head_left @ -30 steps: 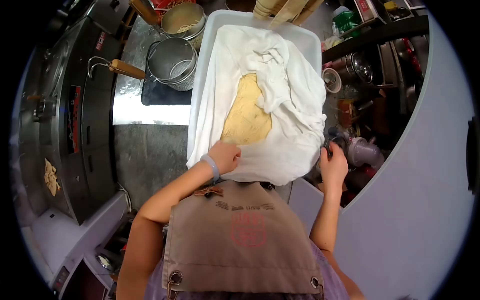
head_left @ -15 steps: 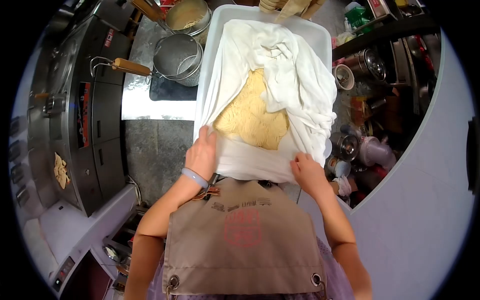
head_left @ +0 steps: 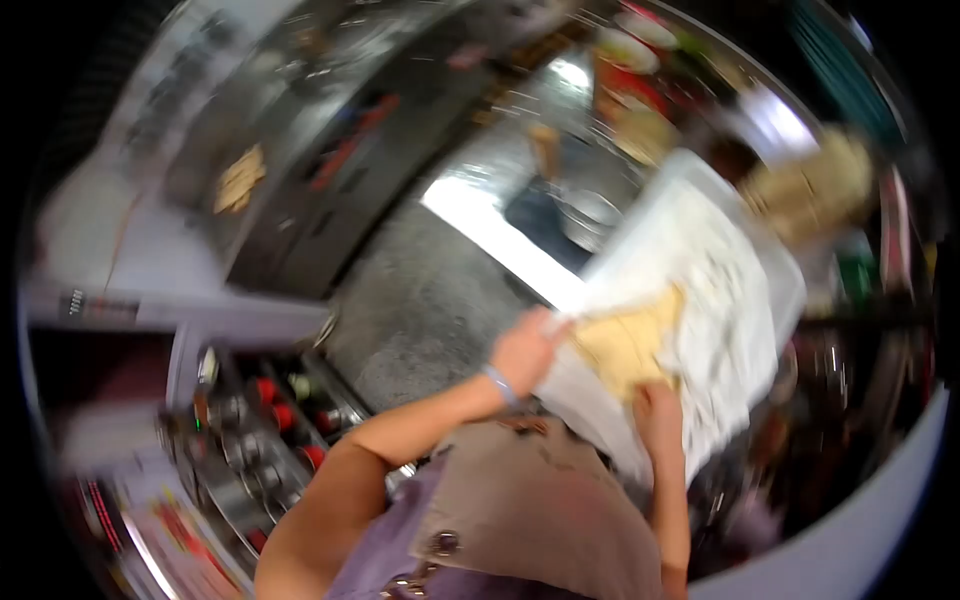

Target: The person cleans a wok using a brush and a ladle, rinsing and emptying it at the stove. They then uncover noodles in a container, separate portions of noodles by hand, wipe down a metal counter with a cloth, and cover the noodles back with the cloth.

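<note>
A pale plastic tub (head_left: 789, 290) slants across the view, which has swung round within half a second. Inside, rumpled white cloth (head_left: 725, 300) frames yellow dough (head_left: 630, 345), partly bare toward the wearer's side. The right hand (head_left: 657, 415), earlier on cloth, now curls at the dough's near edge, suggesting the handling has shifted there. The left hand (head_left: 525, 355), fingers extended, meets the cloth's left edge. Blur hides whether either hand grips anything.
</note>
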Demonstrator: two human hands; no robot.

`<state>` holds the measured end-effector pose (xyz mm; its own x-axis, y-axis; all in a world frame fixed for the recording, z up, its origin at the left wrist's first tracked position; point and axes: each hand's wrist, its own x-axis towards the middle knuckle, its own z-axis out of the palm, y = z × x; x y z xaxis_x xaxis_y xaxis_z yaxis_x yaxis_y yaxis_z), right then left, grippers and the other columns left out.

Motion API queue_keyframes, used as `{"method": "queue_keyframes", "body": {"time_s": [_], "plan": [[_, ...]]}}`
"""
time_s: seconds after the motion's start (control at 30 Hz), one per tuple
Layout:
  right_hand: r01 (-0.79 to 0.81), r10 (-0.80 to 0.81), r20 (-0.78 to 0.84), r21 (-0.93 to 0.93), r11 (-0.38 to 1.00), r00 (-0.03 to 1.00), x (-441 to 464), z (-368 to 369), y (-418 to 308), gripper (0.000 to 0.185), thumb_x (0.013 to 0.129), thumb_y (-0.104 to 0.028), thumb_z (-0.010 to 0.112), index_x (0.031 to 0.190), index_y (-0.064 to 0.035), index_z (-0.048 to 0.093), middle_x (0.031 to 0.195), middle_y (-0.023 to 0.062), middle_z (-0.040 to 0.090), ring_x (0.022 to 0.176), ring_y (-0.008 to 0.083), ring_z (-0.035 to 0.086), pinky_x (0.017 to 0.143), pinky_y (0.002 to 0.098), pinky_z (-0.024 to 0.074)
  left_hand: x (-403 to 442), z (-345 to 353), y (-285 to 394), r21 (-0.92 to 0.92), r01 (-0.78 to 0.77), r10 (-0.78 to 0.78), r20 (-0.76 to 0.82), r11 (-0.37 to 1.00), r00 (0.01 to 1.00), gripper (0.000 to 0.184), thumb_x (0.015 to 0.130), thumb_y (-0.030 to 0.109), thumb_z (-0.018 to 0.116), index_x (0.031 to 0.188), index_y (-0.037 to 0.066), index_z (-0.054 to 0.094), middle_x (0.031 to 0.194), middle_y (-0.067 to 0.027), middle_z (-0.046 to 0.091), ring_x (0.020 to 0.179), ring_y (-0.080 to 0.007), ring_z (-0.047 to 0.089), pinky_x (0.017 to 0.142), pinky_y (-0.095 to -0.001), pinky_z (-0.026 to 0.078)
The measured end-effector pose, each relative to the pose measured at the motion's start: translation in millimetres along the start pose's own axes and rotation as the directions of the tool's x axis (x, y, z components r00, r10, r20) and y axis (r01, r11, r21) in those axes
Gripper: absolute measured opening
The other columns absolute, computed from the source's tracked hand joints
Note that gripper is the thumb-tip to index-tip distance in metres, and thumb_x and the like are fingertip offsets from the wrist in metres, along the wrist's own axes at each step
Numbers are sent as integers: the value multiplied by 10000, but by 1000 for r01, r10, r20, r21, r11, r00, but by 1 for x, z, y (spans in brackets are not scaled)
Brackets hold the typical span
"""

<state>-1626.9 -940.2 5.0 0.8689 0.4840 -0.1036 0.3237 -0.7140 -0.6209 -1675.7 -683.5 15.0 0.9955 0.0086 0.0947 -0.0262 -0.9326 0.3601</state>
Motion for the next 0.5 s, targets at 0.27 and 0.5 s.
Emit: {"method": "queue_keyframes", "body": {"time_s": [0.27, 0.5], "plan": [[97, -133, 202, 178, 979, 970, 18, 35, -9, 77, 722, 0, 572, 791, 11, 604, 653, 108, 554, 556, 185, 508, 513, 281, 408, -71, 5, -15, -644, 277, -377, -18, 713, 926, 423, 857, 190, 543, 1228, 10, 447, 1086, -140, 486, 999, -270, 523, 834, -324, 430], [307, -384, 233, 308, 900, 893, 32, 25, -74, 240, 667, 122, 474, 848, -8, 562, 766, 34, 474, 564, 89, 385, 509, 228, 327, -252, 168, -51, -734, 678, -908, 252, 45, 333, 275, 845, 231, 571, 1033, 34, 610, 917, -129, 646, 864, -206, 604, 771, -308, 476]]}}
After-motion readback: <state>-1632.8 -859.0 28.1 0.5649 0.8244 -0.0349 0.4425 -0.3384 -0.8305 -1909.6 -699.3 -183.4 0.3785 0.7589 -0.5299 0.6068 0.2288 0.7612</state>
